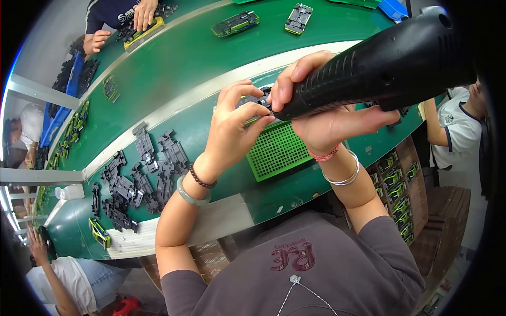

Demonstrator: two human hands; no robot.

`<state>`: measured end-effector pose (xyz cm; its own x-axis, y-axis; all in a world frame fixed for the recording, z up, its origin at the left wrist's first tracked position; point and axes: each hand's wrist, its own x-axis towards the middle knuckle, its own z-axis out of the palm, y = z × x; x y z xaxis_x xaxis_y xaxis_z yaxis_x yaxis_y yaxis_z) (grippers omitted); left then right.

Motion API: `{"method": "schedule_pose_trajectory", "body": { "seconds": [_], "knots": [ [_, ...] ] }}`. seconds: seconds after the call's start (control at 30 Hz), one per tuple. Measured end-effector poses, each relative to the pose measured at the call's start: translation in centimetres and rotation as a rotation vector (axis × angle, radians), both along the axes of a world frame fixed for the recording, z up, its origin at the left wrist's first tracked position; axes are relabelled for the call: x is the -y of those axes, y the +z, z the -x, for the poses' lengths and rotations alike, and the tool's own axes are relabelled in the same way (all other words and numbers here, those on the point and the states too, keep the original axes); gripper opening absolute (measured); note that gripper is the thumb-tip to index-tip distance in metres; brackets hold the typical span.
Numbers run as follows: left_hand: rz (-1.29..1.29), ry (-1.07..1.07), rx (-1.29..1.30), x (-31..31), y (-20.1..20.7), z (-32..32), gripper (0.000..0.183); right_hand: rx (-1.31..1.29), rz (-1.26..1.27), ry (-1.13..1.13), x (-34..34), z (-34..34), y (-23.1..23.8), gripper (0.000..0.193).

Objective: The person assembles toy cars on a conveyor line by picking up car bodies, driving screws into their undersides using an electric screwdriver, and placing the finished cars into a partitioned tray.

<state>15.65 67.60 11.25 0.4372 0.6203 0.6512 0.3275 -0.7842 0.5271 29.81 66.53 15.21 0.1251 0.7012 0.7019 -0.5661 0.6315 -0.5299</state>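
Note:
My right hand (321,129) is wrapped round a thick black electric screwdriver (374,63), which slants down to the left. Its tip end is beside a small toy car (256,98), mostly hidden by my fingers, with dark parts showing. My left hand (229,121) grips this car with thumb and fingers curled in, close to the tool's tip. Under and in front of the hands lies a green perforated mat (276,154) on the bench.
Left of my left forearm is a pile of black toy car chassis (139,181), with a green toy car (99,233) near the edge. Two toy cars (235,23) sit on the green conveyor (179,58) beyond. Crates of cars (398,195) stand at right. Other people work nearby.

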Motion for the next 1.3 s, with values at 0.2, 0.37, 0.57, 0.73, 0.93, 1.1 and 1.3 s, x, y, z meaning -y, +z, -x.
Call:
{"method": "schedule_pose_trajectory", "body": {
  "seconds": [0.2,0.37,0.57,0.73,0.93,1.1,1.3],
  "knots": [
    [0.119,-0.052,0.168,-0.1,-1.1,-0.3,0.016,-0.099,0.199,0.043,0.7,-0.3,0.8,0.113],
    [0.172,-0.061,0.126,-0.2,-0.7,0.1,0.031,0.031,0.142,0.005,-0.4,-1.1,0.2,0.109],
    [0.091,-0.056,-0.374,-1.2,0.5,2.6,0.043,0.237,0.276,-0.216,-2.7,-2.6,-0.2,0.102],
    [0.117,-0.039,-0.432,-1.2,-0.2,2.7,0.043,0.320,0.280,-0.265,-3.8,-2.7,-2.1,0.098],
    [0.124,-0.055,-0.413,-1.5,-0.4,2.7,0.043,0.338,0.333,-0.255,-4.1,-2.5,-3.0,0.097],
    [0.121,-0.057,-0.427,-1.5,-0.4,2.8,0.044,0.269,0.214,-0.237,-4.8,-2.0,-3.8,0.081],
    [0.167,-0.092,-0.398,-1.8,-0.6,3.0,0.043,0.331,0.302,-0.237,-5.1,-1.6,-3.7,0.081]
  ]
}}
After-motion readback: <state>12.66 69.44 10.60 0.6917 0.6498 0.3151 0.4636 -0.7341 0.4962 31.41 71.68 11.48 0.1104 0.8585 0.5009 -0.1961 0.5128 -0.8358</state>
